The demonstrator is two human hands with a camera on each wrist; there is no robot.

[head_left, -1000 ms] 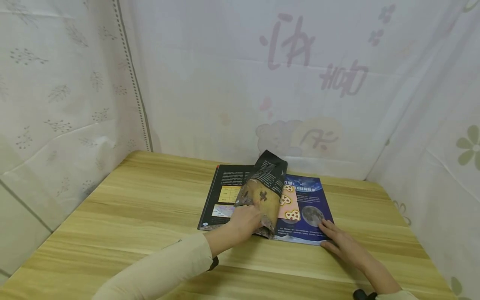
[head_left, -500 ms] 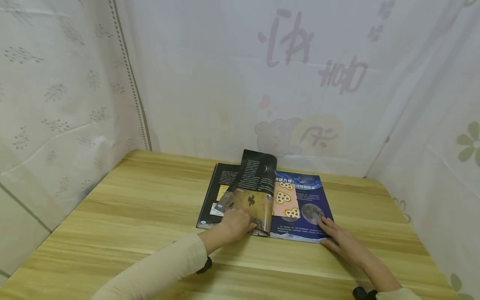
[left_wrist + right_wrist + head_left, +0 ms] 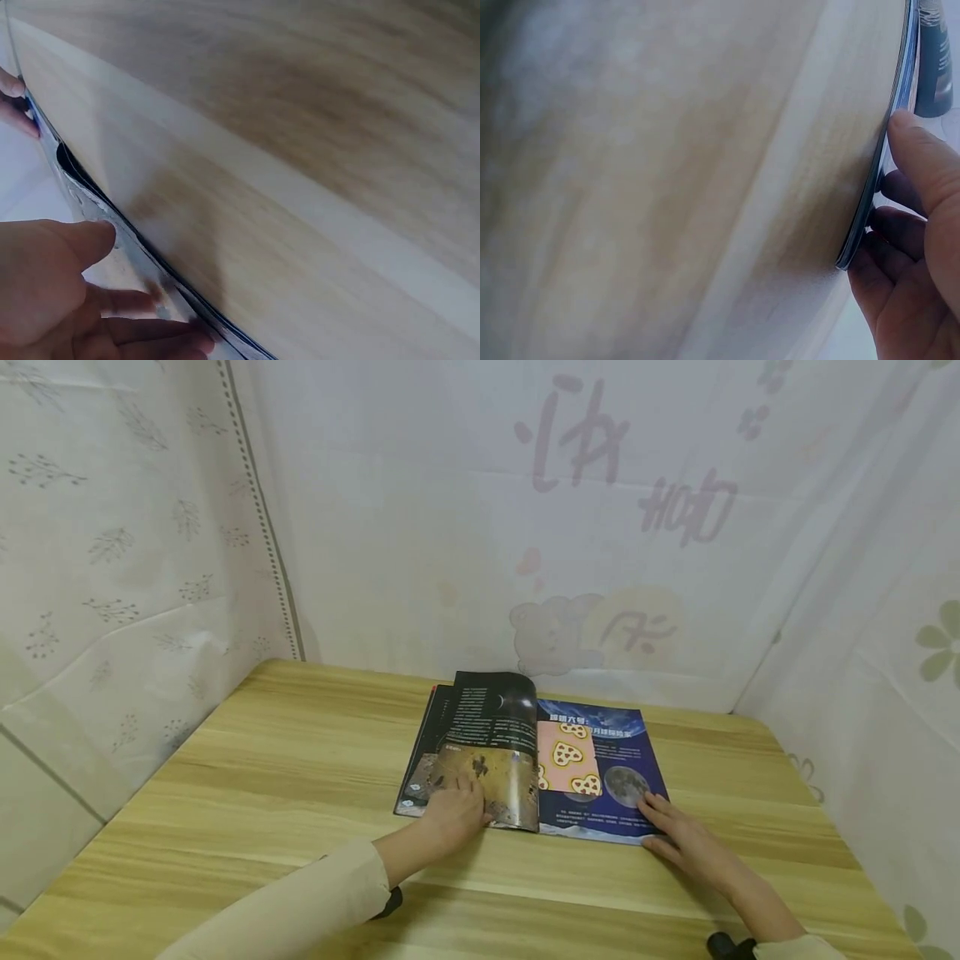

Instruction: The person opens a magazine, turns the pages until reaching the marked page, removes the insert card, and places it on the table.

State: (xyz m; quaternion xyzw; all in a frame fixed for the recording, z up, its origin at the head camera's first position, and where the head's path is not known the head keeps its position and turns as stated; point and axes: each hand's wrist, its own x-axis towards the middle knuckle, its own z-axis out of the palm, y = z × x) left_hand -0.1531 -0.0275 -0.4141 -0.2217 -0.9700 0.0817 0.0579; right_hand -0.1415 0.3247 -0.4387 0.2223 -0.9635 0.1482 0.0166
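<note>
An open magazine (image 3: pixel 487 722) lies on the wooden table. Its left page is black above and brown below, curving up near the spine. The right page (image 3: pixel 618 827) is dark blue with moon pictures. On that page lies a pink card (image 3: pixel 567 758) with yellow-edged heart shapes. My left hand (image 3: pixel 453 817) rests on the lower part of the left page; its fingers (image 3: pixel 154 330) lie extended over the paper in the left wrist view. My right hand (image 3: pixel 693 852) touches the lower right corner, thumb at the magazine's edge (image 3: pixel 861 217), fingers relaxed.
The wooden table (image 3: pixel 247 793) extends around the magazine on all sides. Pale patterned curtains (image 3: pixel 412 527) hang behind and at both sides. Black wrist straps (image 3: pixel 723 946) show at both sleeves.
The black and brown page, bent up and rolled earlier, has come down to the left under my left hand. That hand has shifted left and flattened. The right hand has stayed put.
</note>
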